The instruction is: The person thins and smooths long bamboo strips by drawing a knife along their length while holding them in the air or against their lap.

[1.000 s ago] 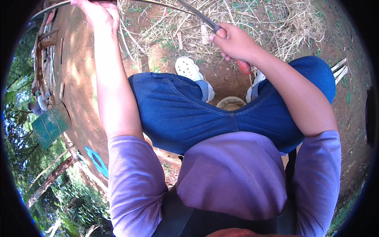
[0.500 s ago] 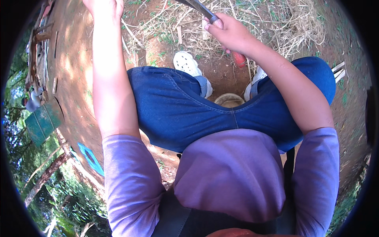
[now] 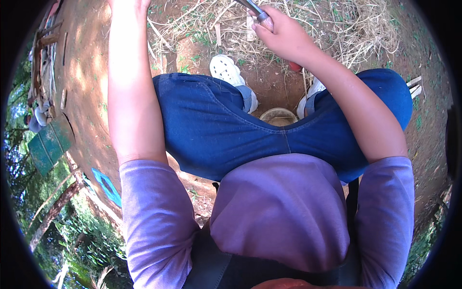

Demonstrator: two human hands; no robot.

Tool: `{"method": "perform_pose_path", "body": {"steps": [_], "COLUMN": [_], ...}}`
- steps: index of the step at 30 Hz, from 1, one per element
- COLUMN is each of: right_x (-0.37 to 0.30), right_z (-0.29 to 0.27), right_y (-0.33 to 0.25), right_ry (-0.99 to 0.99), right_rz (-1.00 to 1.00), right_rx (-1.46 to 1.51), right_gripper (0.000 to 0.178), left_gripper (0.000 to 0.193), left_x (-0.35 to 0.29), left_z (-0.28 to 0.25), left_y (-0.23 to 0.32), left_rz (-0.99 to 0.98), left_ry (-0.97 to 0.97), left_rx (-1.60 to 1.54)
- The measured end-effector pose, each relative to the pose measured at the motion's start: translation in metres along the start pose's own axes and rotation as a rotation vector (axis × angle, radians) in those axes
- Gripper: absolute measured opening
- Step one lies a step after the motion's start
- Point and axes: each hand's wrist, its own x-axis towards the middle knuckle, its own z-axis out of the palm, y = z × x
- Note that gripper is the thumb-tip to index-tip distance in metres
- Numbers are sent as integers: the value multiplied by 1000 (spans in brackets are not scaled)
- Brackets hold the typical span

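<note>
My right hand [image 3: 285, 36] is closed around the wooden handle of a large knife [image 3: 262, 17] at the top, right of centre. Its dark metal neck points up and left, and the blade runs out of the picture. A bit of red [image 3: 295, 66], which looks like the handle's end, shows below the wrist. My left hand [image 3: 129, 3] reaches to the top edge at the left, its fingers cut off from view, so whether it holds anything is hidden. Dry straw and thin pale strips [image 3: 361, 36] lie on the soil around the right hand.
Between my white clogs [image 3: 225, 69] a round, pale rim [image 3: 278, 116] shows below my jeans. On the left are a green panel [image 3: 49, 147], a blue frame-like object [image 3: 106, 186] and a stack of poles [image 3: 45, 62]. Pale sticks [image 3: 415, 87] lie beside my right knee.
My right hand has moved slightly up and right with the knife, and less of the blade and red end shows. My left hand has shifted slightly up, further out of the picture.
</note>
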Motion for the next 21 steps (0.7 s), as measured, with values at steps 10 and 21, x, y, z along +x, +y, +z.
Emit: {"method": "perform_pose_path", "body": {"steps": [10, 21], "right_x": [3, 3], "right_z": [-6, -5], "right_y": [27, 35], "right_ry": [40, 89], "right_rz": [-48, -79], "right_rx": [-178, -143], "right_gripper": [25, 31], "left_gripper": [55, 56], "left_x": [7, -25], "left_z": [4, 61], "left_y": [-11, -24], "left_rz": [25, 211], "left_ry": [17, -39], "left_rx": [-24, 357]}}
